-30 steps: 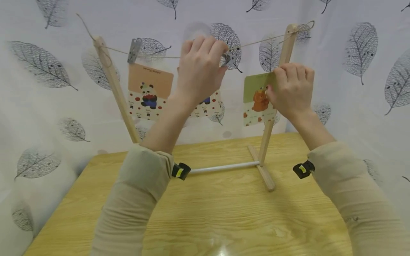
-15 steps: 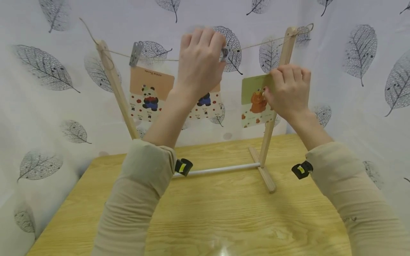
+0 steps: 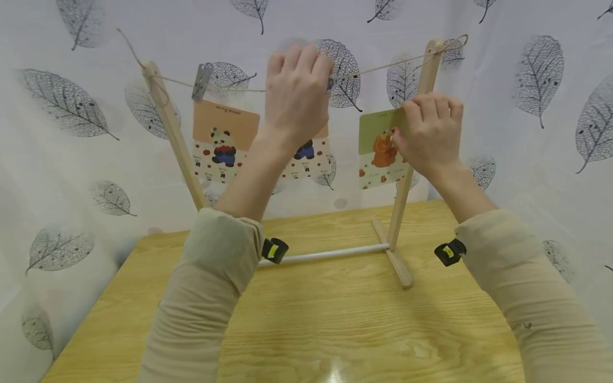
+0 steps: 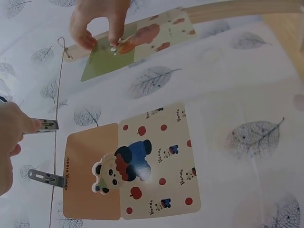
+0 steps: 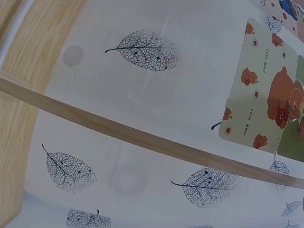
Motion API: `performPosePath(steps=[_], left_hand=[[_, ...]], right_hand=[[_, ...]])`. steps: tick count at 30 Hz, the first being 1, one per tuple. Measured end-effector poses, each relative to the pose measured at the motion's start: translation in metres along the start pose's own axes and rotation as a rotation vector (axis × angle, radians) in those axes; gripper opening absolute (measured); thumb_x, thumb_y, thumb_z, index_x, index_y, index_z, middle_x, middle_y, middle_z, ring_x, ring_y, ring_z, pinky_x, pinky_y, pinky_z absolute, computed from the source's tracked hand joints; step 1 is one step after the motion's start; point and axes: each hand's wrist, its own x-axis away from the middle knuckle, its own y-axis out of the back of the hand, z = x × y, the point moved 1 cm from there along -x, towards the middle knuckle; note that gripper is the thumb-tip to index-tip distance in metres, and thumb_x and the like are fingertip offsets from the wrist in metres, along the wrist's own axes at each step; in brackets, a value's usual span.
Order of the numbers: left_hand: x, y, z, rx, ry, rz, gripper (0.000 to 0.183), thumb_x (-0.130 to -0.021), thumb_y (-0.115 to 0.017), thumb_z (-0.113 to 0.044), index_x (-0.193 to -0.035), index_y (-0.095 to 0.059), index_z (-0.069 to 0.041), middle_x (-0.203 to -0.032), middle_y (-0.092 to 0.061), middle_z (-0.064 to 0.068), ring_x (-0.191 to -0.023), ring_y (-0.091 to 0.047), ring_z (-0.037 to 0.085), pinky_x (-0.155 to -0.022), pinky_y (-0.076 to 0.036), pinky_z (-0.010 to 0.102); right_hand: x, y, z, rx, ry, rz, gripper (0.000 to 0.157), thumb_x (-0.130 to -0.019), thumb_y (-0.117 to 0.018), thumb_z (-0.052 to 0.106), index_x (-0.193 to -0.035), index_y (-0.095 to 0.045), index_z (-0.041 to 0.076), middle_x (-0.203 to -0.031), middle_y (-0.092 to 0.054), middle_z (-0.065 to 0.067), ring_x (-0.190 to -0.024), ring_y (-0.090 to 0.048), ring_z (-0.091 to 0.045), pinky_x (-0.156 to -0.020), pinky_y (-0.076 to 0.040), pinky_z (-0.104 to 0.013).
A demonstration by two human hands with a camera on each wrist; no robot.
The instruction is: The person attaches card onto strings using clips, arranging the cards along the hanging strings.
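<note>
My left hand (image 3: 297, 98) is raised to a thin twine (image 3: 179, 82) strung between two wooden posts. In the left wrist view, its fingers pinch a grey metal clip (image 4: 43, 125) whose jaw end meets the twine. My right hand (image 3: 433, 133) pinches the top edge of a green and cream bear card (image 3: 373, 133), held upright below the twine, to the right of the clip. Another grey clip (image 4: 46, 178) fixes an orange-topped panda card (image 4: 152, 166) to the twine; my left forearm partly covers that card in the head view.
A second panda card (image 3: 225, 138) hangs at the left from a clip (image 3: 203, 81). The stand has a left post (image 3: 177, 138), a right post (image 3: 399, 213) and a white crossbar (image 3: 330, 252), on a wooden table (image 3: 335, 314). A leaf-patterned curtain (image 3: 517, 175) covers the back.
My right hand has drifted slightly left with the bear card. My left hand has shifted a little left, and less of its clip shows beside it. The head view has tilted slightly.
</note>
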Motion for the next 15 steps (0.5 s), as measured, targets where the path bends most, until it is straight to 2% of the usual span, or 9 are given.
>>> performPosePath(steps=[11, 15], left_hand=[[0.0, -0.0019, -0.0014, -0.026, 0.013, -0.049, 0.023, -0.083, -0.047, 0.001, -0.098, -0.064, -0.004, -0.099, -0.062, 0.008, -0.098, -0.052, 0.025, -0.09, -0.033, 0.036], [-0.0021, -0.0037, -0.0031, -0.038, 0.016, -0.039, 0.025, -0.08, -0.046, 0.004, -0.096, -0.064, -0.003, -0.098, -0.062, 0.009, -0.096, -0.052, 0.025, -0.088, -0.033, 0.037]], right_hand=[[0.0021, -0.0019, -0.0015, 0.008, 0.007, 0.0, 0.026, -0.079, -0.059, 0.013, -0.099, -0.057, -0.003, -0.097, -0.055, -0.019, -0.094, -0.047, -0.038, -0.081, -0.031, -0.05], [0.0017, -0.0019, -0.0018, 0.022, 0.013, -0.002, 0.024, -0.079, -0.059, 0.012, -0.098, -0.057, -0.002, -0.096, -0.055, -0.019, -0.094, -0.047, -0.038, -0.08, -0.031, -0.05]])
